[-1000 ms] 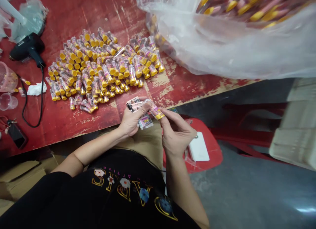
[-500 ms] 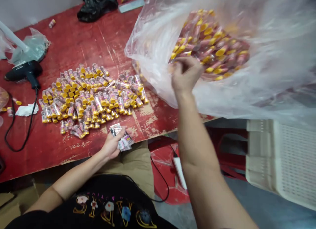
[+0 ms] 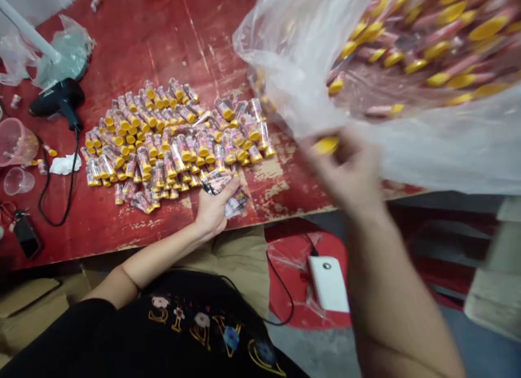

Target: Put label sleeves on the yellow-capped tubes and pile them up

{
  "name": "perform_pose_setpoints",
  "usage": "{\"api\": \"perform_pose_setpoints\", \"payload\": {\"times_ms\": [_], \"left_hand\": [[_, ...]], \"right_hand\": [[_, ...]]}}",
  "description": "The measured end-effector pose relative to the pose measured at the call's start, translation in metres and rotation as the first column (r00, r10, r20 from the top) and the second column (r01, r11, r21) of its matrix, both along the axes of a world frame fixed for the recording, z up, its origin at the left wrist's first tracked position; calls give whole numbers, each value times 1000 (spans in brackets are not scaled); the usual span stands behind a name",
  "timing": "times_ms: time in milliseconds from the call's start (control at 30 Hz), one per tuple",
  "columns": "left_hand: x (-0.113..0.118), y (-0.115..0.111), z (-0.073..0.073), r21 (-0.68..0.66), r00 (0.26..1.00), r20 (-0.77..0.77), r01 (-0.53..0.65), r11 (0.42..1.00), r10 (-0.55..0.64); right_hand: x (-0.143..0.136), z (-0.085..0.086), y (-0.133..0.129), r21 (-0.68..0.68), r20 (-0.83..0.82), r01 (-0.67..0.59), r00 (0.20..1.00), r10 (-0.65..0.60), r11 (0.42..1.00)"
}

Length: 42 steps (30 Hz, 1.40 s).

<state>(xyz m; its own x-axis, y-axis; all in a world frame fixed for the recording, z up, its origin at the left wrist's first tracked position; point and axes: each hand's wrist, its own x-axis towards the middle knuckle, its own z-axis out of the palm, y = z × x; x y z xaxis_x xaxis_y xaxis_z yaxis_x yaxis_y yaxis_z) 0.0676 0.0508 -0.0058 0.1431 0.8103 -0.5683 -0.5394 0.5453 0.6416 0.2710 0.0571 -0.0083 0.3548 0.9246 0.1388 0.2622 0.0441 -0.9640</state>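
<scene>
My left hand (image 3: 214, 207) is closed around a small bunch of printed clear plastic sleeves (image 3: 235, 204) at the table's front edge. Blurred by motion, my right hand (image 3: 352, 169) pinches a small tube whose yellow cap (image 3: 326, 145) faces me; the rest of the tube is hidden. This hand is just in front of a large clear plastic bag (image 3: 285, 84), which holds many loose pink tubes with yellow caps (image 3: 437, 49). Beyond my left hand, a pile of clear tubes with yellow caps and printed wraps (image 3: 163, 136) lies stacked on the red table (image 3: 191, 52).
At the left are a black heat gun (image 3: 59, 101) with its cord, a pink basket (image 3: 16, 142), a clear cup (image 3: 19, 181), crumpled white tissue (image 3: 65, 164) and a dark phone-like object (image 3: 26, 237). A white power bank (image 3: 329, 283) lies on a red stool (image 3: 280, 307) below.
My right hand has drawn back from the bag's mouth toward me, now with a yellow-capped tube in its fingers. My left hand still holds the sleeves. The view has shifted.
</scene>
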Motion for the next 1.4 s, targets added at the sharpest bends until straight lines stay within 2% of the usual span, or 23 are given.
{"api": "perform_pose_setpoints", "payload": {"times_ms": [67, 133, 200, 300, 367, 467, 633, 733, 833, 967, 1100, 1233, 1400], "left_hand": [[3, -6, 0, 53, 1000, -9, -19, 998, 19], [3, -13, 2, 119, 999, -18, -33, 992, 35], [-1, -19, 5, 166, 999, -22, -43, 985, 47], [-8, -27, 7, 222, 995, -38, -81, 972, 92], [-11, -30, 7, 249, 990, -50, -117, 961, 133], [-12, -34, 9, 245, 986, -66, -134, 960, 155], [-16, -39, 11, 213, 997, -24, -63, 975, 69], [-17, -39, 10, 238, 996, -34, -68, 969, 79], [-15, -40, 11, 213, 992, -76, -77, 974, 96], [-15, -42, 14, 187, 995, -72, -61, 980, 76], [-17, -44, 16, 220, 998, -64, -9, 975, 24], [-17, -44, 14, 239, 994, -98, -14, 971, 39], [-18, -42, 13, 248, 997, -78, 44, 968, -25]], "right_hand": [[-49, -3, -40, -49, -96, -46, 995, 41, 998], [-87, -7, -64, -52, -187, 9, 982, -19, 999], [-110, -11, -75, -46, -249, 123, 960, -130, 991], [-125, -12, -78, -40, -296, 253, 921, -253, 967], [-130, -11, -79, -44, -319, 288, 903, -287, 956], [-133, -6, -82, -45, -345, 261, 902, -260, 964], [-129, 1, -87, 32, -221, 258, 944, -245, 966], [-128, 0, -89, 26, -177, 290, 943, -281, 957], [-126, -3, -89, -19, -257, 292, 923, -287, 956], [-122, -4, -94, -32, -430, 167, 888, -164, 985], [-120, 0, -99, -41, -344, 182, 920, -185, 982], [-125, 2, -97, -17, -364, 172, 916, -167, 985], [-132, 5, -92, 66, -223, 289, 937, -268, 955]]}}
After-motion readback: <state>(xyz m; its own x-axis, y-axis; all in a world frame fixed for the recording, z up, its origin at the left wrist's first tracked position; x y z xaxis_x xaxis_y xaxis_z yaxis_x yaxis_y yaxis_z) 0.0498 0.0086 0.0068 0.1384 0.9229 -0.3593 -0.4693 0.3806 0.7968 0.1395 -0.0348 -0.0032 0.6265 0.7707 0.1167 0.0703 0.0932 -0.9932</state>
